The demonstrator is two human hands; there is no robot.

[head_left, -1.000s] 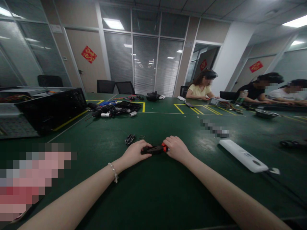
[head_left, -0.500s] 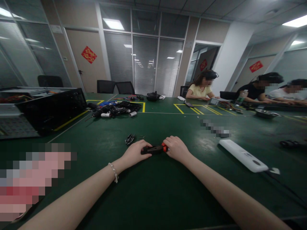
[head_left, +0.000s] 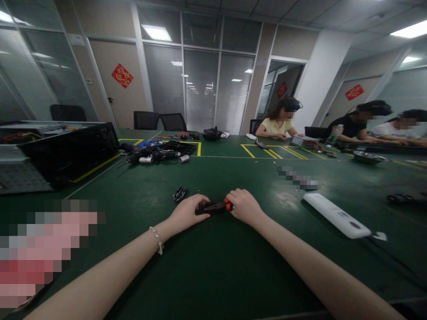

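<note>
My right hand (head_left: pixel 245 206) is closed around the red-and-black handles of a pair of pliers (head_left: pixel 216 206), whose dark jaws point left. Between the thumb and fingers of my left hand (head_left: pixel 188 210) is a small black part (head_left: pixel 200 208), and the plier jaws reach it. Its exact kind is too dark to make out. Just beyond my left hand lies a small black piece with ribs (head_left: pixel 180 193), with a few thin slivers or screws (head_left: pixel 197 190) beside it on the green table (head_left: pixel 213 262).
A black computer case (head_left: pixel 70 151) stands at the left. Behind my hands lies a pile of cables and tools (head_left: pixel 160 153). To the right are a white power strip (head_left: pixel 336 215) and a metal bowl (head_left: pixel 368 157). Several people (head_left: pixel 278 122) sit across the table.
Both hands stay in nearly the same place, still on the pliers and the black part. The whole view has shifted very slightly.
</note>
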